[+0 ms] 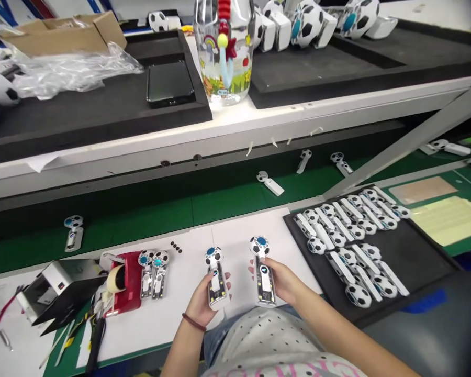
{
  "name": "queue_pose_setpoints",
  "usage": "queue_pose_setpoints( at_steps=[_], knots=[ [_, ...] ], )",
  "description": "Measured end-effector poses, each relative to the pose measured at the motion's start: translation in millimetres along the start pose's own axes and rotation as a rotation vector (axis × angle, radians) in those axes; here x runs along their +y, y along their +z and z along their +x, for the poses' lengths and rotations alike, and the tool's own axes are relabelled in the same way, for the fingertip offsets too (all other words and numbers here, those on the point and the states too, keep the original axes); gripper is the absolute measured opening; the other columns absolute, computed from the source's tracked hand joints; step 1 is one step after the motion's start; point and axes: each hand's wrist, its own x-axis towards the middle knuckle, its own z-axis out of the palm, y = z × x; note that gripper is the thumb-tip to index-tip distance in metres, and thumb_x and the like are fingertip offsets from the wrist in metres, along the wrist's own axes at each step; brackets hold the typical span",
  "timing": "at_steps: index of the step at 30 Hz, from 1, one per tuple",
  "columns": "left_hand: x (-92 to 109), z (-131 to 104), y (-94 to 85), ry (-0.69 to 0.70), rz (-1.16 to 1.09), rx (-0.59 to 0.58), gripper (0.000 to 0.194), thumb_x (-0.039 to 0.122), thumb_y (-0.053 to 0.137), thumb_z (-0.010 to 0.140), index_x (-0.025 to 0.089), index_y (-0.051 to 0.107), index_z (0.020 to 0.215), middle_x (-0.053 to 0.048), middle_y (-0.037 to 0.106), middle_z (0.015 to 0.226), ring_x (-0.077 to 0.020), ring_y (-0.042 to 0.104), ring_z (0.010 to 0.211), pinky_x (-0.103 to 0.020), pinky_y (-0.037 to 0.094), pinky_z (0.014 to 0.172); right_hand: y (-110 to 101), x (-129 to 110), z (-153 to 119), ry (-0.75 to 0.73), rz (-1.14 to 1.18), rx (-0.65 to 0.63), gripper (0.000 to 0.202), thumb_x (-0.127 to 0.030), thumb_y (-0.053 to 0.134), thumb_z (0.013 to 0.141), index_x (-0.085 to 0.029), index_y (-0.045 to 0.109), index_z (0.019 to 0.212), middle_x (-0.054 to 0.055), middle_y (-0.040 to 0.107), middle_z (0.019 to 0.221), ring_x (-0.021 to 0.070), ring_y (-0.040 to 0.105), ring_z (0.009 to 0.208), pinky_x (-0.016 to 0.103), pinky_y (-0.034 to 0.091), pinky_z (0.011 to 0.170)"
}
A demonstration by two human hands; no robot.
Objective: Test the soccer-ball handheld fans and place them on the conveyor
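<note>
My left hand (202,300) is closed around a soccer-ball handheld device (215,283), its round black-and-white head pointing away from me. Closed on a second such device (264,280), my right hand (280,280) sits a little to the right. Both handles face up and show dark inner parts and a small round display. The two devices are apart, held over the white work surface (235,230). Two more devices with uncovered handles (154,275) lie side by side to the left of my left hand. Several small black discs (176,247) lie beyond them.
A black foam tray (419,272) with rows of similar devices is at right. At left stand a red tape dispenser (131,283), an open black-and-white box (66,288) and tools. Overhead, a shelf edge (141,146) crosses the view, with a clear bottle (223,57) and phone (170,82).
</note>
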Motion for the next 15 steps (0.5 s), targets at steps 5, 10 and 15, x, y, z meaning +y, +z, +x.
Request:
queue_pose_setpoints(
  at_steps=[5,10,15],
  knots=[
    [-3.8,-9.1,-8.0,0.062,0.044,-0.069,0.031,0.014,0.063,0.071,0.019,0.047,0.096,-0.004,0.066,0.085,-0.0177,0.064,0.069,-0.044,0.053,0.072,20.5,18.3,-22.0,-0.026,0.002,-0.128,0.044,-0.020,0.067,0.069,-0.022,0.048,0.108,0.003,0.063,0.095,0.0221,0.064,0.086,0.030,0.049,0.067],
    [-2.1,-30.7,0.3,0.117,0.098,-0.226,0.041,0.012,0.067,0.066,0.023,0.046,0.100,-0.002,0.062,0.089,-0.0171,0.061,0.074,-0.046,0.053,0.072,39.3,16.1,-37.9,-0.053,-0.049,-0.292,0.063,-0.012,0.061,0.067,-0.029,0.038,0.123,0.002,0.064,0.090,0.0201,0.064,0.080,0.029,0.049,0.064],
    [-4.5,-44.1,12.5,0.118,0.111,-0.355,0.048,0.016,0.070,0.065,0.023,0.043,0.105,-0.005,0.060,0.091,-0.0199,0.060,0.077,-0.042,0.055,0.065,42.9,13.2,-39.9,-0.067,-0.110,-0.313,0.063,-0.012,0.057,0.067,-0.027,0.032,0.123,0.003,0.064,0.090,0.0185,0.063,0.071,0.028,0.049,0.058]
  ],
)
